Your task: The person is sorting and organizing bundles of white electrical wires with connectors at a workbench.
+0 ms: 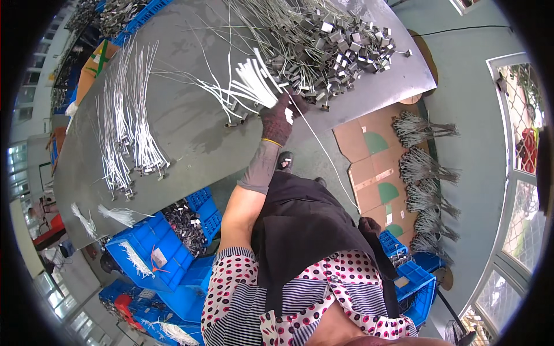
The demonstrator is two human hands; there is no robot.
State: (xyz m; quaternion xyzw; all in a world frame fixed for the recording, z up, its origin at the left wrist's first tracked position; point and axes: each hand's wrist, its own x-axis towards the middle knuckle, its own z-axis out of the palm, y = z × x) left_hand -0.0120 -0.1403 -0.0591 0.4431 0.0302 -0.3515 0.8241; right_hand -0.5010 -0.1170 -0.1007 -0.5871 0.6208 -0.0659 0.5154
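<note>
Basically, we have a big grey table (202, 147) with a heap of wired metal pieces (340, 52) at its far right. White-sleeved wires (138, 132) lie in bunches on its left part; a blue crate (167, 272) sits below the near edge. Our gloved left hand (278, 118) is closed around a fanned white bundle (254, 83), over the table just beside the heap. Our gloved right hand (370, 226) is low by the apron; can't tell its grip. One thin white strand (324, 147) runs from near the left hand toward it.
</note>
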